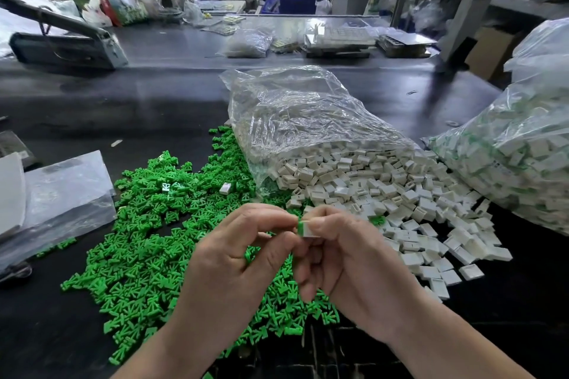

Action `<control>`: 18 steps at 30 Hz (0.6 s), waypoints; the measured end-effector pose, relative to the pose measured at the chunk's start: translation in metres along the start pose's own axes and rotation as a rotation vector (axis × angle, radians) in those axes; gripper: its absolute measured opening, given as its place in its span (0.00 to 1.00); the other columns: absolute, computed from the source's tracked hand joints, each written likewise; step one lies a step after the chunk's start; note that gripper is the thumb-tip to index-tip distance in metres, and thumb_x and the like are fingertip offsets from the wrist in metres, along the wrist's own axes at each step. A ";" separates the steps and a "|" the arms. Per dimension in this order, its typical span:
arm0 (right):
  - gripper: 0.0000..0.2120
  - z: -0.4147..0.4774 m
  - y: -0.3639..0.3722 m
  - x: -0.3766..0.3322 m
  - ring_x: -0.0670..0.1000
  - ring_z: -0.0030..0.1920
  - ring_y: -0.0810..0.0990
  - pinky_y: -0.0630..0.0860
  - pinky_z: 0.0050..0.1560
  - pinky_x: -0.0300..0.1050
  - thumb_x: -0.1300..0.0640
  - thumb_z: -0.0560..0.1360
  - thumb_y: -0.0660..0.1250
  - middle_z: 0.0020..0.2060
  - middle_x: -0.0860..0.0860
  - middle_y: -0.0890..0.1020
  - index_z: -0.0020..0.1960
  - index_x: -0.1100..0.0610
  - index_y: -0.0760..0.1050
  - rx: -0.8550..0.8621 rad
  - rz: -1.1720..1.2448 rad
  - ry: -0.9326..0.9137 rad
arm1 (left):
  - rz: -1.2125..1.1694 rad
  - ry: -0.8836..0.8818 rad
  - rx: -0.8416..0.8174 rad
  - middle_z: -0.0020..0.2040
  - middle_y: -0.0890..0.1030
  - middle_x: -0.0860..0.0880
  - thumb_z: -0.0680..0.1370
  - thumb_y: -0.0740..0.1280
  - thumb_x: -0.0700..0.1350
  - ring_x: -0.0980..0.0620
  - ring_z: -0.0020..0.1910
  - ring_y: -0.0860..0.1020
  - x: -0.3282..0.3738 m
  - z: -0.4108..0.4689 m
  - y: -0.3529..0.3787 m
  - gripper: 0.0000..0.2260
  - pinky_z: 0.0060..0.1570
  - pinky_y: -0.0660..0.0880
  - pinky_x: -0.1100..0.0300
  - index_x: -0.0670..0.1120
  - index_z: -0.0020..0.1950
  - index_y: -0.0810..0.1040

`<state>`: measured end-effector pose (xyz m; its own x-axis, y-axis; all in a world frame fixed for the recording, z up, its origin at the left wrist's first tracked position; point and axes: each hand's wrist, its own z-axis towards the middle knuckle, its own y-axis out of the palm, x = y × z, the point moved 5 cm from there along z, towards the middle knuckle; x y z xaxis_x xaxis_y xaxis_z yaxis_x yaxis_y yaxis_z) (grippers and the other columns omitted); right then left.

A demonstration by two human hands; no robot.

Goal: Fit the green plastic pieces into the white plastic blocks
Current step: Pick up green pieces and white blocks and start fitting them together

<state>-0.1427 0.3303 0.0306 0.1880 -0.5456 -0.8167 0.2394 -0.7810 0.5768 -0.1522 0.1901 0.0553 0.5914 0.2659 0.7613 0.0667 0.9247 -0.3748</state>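
R hand (348,258) pinches white block (308,230) steady so L hand (243,252) fingertips can press green piece (299,227) in, both above piles.

Glossy crinkled plastic bag (295,108), matt green pieces (138,243)

No text or label can be read anywhere.

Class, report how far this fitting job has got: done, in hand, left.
Done: the bag at right seems to hold fitted blocks. In hand: left hand and right hand pinch one green piece and white block together. Left: large piles of green pieces and white blocks.
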 end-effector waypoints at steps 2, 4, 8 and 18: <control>0.07 0.002 -0.012 -0.012 0.55 0.34 0.81 0.79 0.28 0.45 0.65 0.66 0.67 0.40 0.60 0.80 0.44 0.60 0.77 0.046 0.106 -0.066 | 0.141 -0.016 -0.016 0.50 0.81 0.61 0.76 0.66 0.56 0.63 0.51 0.79 -0.004 0.000 -0.003 0.10 0.44 0.73 0.74 0.55 0.54 0.80; 0.14 0.001 -0.032 -0.028 0.53 0.34 0.79 0.76 0.26 0.43 0.64 0.61 0.68 0.41 0.59 0.81 0.46 0.59 0.77 0.197 0.142 -0.113 | 0.403 -0.040 -0.087 0.50 0.78 0.64 0.77 0.61 0.63 0.67 0.49 0.76 -0.012 0.000 -0.004 0.16 0.44 0.72 0.74 0.56 0.58 0.77; 0.07 -0.008 -0.057 -0.055 0.42 0.32 0.77 0.72 0.29 0.35 0.53 0.76 0.70 0.37 0.43 0.81 0.50 0.42 0.81 0.537 -0.855 -0.100 | 0.961 -0.196 -0.320 0.52 0.76 0.54 0.72 0.46 0.75 0.54 0.51 0.74 -0.031 -0.003 0.000 0.38 0.52 0.73 0.57 0.52 0.66 0.75; 0.18 0.004 -0.049 -0.038 0.48 0.42 0.77 0.73 0.35 0.43 0.40 0.82 0.58 0.50 0.44 0.82 0.71 0.40 0.68 0.394 -2.023 0.255 | 0.930 -0.105 -0.301 0.39 0.80 0.57 0.75 0.62 0.60 0.55 0.38 0.77 -0.026 -0.002 0.009 0.16 0.42 0.75 0.53 0.53 0.52 0.83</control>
<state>-0.1653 0.3879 0.0335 0.0871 0.9898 -0.1128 0.0669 -0.1188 -0.9907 -0.1654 0.1904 0.0308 0.4384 0.8891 0.1318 -0.1793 0.2302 -0.9565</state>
